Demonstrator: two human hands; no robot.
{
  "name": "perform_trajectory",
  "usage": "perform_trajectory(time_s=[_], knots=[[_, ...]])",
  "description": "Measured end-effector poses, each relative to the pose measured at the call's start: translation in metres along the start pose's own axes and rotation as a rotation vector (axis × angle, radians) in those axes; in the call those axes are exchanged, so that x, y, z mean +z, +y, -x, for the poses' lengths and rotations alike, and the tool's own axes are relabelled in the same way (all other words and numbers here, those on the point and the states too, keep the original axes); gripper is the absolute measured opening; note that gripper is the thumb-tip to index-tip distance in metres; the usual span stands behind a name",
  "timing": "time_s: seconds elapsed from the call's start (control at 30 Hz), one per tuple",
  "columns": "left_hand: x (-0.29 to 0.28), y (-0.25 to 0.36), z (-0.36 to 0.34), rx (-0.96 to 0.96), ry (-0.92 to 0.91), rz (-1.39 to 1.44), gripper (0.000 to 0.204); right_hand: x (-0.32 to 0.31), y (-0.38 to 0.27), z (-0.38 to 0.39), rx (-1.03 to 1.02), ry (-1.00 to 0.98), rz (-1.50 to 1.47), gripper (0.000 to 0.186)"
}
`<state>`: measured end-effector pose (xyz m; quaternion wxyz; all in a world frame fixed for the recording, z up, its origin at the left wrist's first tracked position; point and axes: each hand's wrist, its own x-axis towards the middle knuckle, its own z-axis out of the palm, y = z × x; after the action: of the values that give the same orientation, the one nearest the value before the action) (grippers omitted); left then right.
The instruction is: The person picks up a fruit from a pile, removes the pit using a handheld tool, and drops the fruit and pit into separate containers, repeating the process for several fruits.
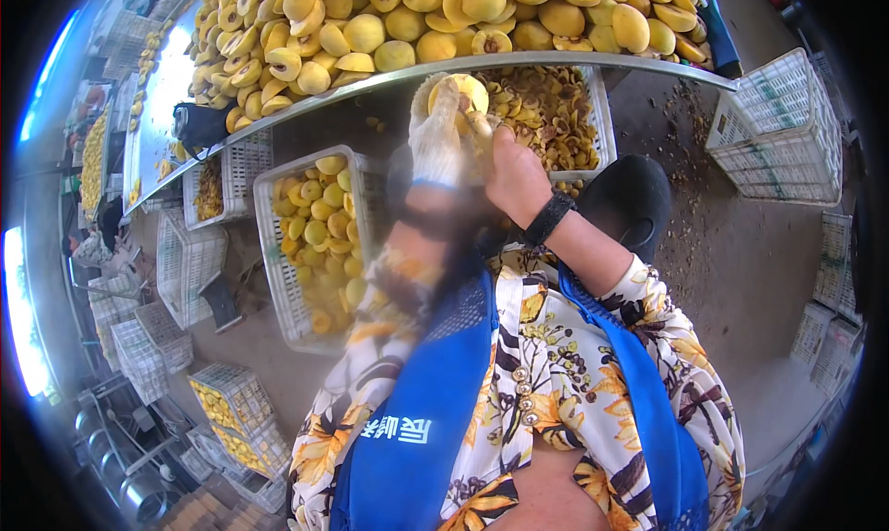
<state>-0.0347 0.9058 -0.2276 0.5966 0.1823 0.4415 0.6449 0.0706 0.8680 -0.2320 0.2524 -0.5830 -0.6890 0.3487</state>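
Note:
My left hand [433, 147], in a white knitted glove, is closed round a yellow peach half [472, 92] just below the table's front edge. Close against it on the right, my bare right hand [519, 177] is wrapped round a small hand tool [479, 124] that meets the fruit. Its working end is mostly hidden by the peach and glove, so its exact kind does not show. A large heap of halved peaches [398, 31] covers the metal table [370, 87] in front of me. Some halves still have a dark stone hollow.
Below my hands stands a crate [604, 114] of peach scraps. To its left, another white crate [269, 253] holds peach halves. Stacked empty crates [778, 128] are at right, more crates [190, 262] at left. A dark boot [630, 202] is beside the scraps; debris litters the floor.

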Motion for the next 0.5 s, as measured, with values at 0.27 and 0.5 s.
perform_trajectory(time_s=[0.27,0.5], knots=[[-0.002,-0.01,-0.003,0.212,0.174,-0.155,0.023,0.014,0.015,-0.01,-0.055,-0.125,-0.177,0.022],[-0.029,-0.017,-0.017,0.164,0.144,-0.288,0.023,0.012,0.011,-0.008,0.601,-0.65,-1.167,0.014]])
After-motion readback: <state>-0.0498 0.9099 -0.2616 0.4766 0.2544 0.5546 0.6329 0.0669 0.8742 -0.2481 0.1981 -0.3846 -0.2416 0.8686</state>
